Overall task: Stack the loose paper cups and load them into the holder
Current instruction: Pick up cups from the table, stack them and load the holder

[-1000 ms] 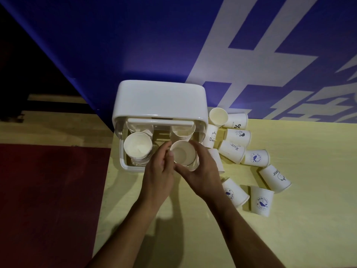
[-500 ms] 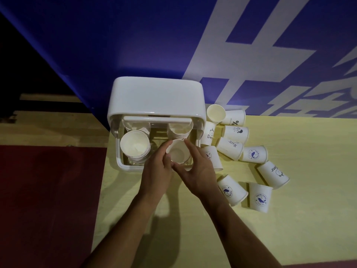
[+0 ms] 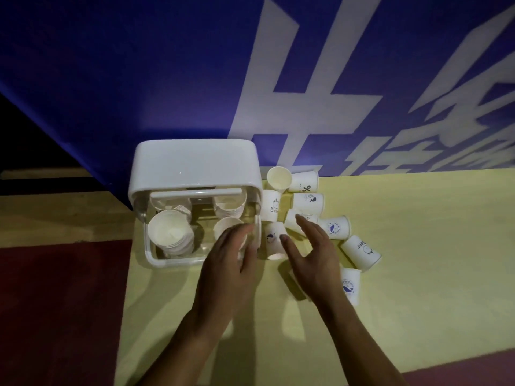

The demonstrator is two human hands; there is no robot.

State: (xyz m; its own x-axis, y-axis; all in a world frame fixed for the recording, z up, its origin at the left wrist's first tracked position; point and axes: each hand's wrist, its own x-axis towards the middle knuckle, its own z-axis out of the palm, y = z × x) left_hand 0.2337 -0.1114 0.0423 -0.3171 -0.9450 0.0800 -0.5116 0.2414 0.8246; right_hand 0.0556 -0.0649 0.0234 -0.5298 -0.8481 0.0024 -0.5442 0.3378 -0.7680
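– Looking down through the head view: where does the holder stand?
– At the far left corner of the yellow table, backed against the blue wall. Its white lid is tipped up on the far side. The clear body is open toward the camera.
– Contents?
– The near-left stack is mouth up and thick with rims. The near-right cup sits lower, also mouth up. The far-right stack is tucked under the lid's edge. The far-left compartment is dim, its contents unclear.
– Left hand?
– Over the holder's near right corner, fingers straight and close together, grasping nothing. The fingertips are blurred. They may brush the near-right cup's rim, but I can't confirm it.
– Right hand?
– Released, fingers spread, nothing in it. It hovers above the table just right of the holder. The thumb tip is just beside a printed cup that stands against the holder's right wall.
– The rest of the cups?
– The loose cups are scattered from the far edge toward the near side, right of the holder. Most lie on their sides, some touching. One is partly hidden behind the right wrist.
– Surroundings?
– Red floor beyond the table's left edge.
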